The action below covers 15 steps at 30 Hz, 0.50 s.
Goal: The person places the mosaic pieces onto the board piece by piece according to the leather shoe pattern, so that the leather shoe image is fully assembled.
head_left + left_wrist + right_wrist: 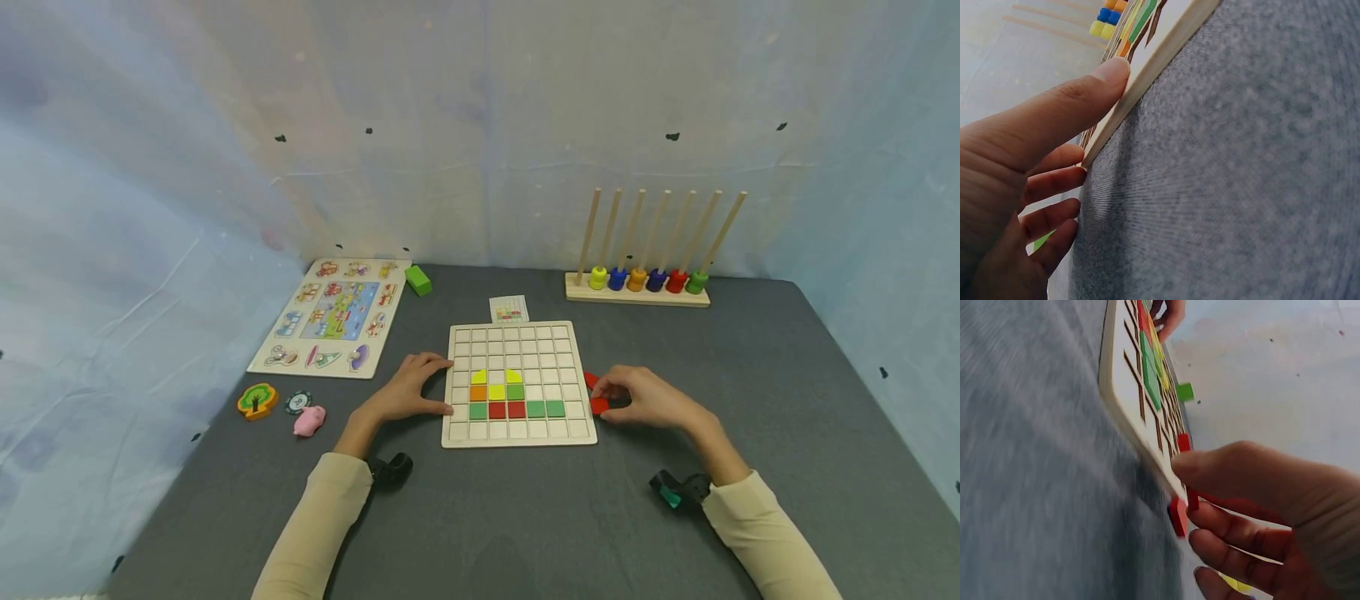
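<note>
A square wooden grid board (480, 443) lies flat, with yellow, orange, green and red tiles in some of its cells. My left hand (411, 387) rests against the board's left edge, thumb and index finger spread apart. In the left wrist view the thumb (1113, 74) touches the rim. Beside the board's right edge, my right hand (643, 395) pinches a flat red tile (1193, 499) between thumb and fingers, which partly hide it. Another red tile (1177, 517) lies just below it, by the board's edge.
A small pattern card (509, 307) touches the board's far edge. Further back right stands a peg rack (637, 298) with coloured beads. To the left are a picture puzzle (258, 367), a green block (418, 281), a tree piece (257, 402), a round chip (298, 402) and a pink pig (309, 421).
</note>
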{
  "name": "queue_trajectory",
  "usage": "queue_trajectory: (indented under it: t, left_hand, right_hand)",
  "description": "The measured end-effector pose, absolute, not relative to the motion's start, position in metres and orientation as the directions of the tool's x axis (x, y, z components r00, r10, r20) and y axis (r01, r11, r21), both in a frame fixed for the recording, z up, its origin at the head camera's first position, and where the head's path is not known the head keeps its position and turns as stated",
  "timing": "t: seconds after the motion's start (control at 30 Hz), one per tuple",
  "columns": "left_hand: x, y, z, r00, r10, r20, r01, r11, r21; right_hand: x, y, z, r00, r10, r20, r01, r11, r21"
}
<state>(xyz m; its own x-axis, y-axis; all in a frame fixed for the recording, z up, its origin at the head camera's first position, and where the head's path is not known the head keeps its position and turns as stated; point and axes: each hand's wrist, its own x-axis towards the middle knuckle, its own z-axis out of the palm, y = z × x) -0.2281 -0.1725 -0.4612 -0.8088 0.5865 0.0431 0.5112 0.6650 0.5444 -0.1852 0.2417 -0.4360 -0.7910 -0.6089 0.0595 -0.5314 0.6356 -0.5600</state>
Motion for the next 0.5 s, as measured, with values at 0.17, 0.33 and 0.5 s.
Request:
queue_trajectory:
  t: [0.17,0.33,0.5]
  left_hand:
    - [-0.228,-0.173,-0.463,-0.805,0.59,0.064,0.526,0.659,0.538]
    - [-0.23,-0.173,-0.465,-0.819,0.573,0.013,0.488,0.686,0.539]
    - [-0.23,-0.172,-0.465,-0.822,0.569,0.002,0.484,0.697,0.529]
  right_hand:
    - [-0.19,0.221,-0.436,-0.759,-0.634,0.149,-0.596,0.583,-0.552]
    - [-0.196,0.197,-0.438,-0.742,-0.64,0.199,-0.619,0.541,-0.57]
    - [-0.202,0.179,-0.444,-0.736,-0.635,0.233,-0.631,0.52,-0.576]
